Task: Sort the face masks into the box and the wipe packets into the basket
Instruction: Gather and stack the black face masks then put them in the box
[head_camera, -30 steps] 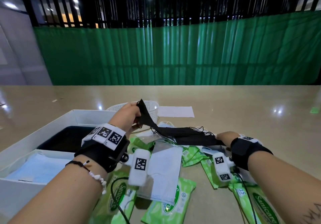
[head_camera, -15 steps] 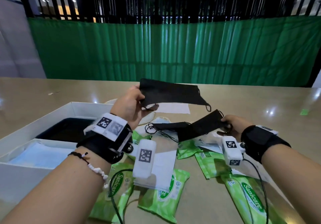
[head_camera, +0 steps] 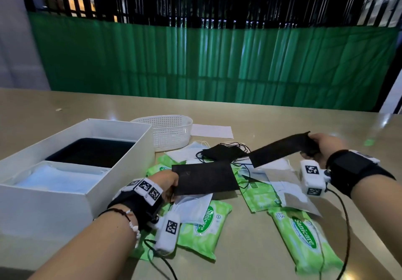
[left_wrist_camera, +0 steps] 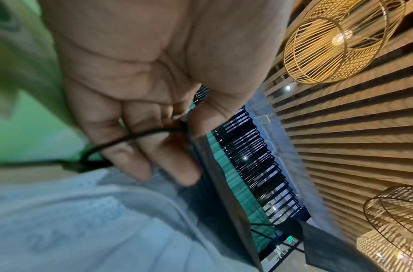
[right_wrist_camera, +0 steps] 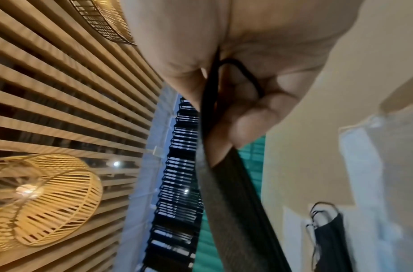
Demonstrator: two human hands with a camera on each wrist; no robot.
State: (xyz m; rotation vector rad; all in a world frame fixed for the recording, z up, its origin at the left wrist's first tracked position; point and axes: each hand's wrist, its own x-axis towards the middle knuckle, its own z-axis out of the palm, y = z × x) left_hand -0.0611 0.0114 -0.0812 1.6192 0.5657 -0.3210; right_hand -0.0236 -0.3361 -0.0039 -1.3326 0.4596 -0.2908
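Note:
My left hand [head_camera: 168,182] pinches the edge of a flat black face mask [head_camera: 204,177] held low over the pile, thumb against fingers in the left wrist view [left_wrist_camera: 189,128]. At the right, my right hand [head_camera: 322,147] grips another black face mask [head_camera: 280,151] that slants down toward the pile; the right wrist view shows the fingers [right_wrist_camera: 245,127] curled on it. More black masks [head_camera: 221,151] and white masks [head_camera: 191,205] lie among green wipe packets [head_camera: 204,227]. The white box [head_camera: 121,171] stands at the left, holding black and pale blue masks. The white basket [head_camera: 169,132] sits behind the pile.
A white sheet of paper [head_camera: 212,130] lies right of the basket. A big green wipe packet [head_camera: 304,238] lies near the right front. Cables from the wrist cameras trail over the table [head_camera: 250,258]. A green curtain runs behind the table.
My left hand has dropped with its black mask from chest height to just above the pile near the box. The right hand has drawn its black mask out to the right and upward.

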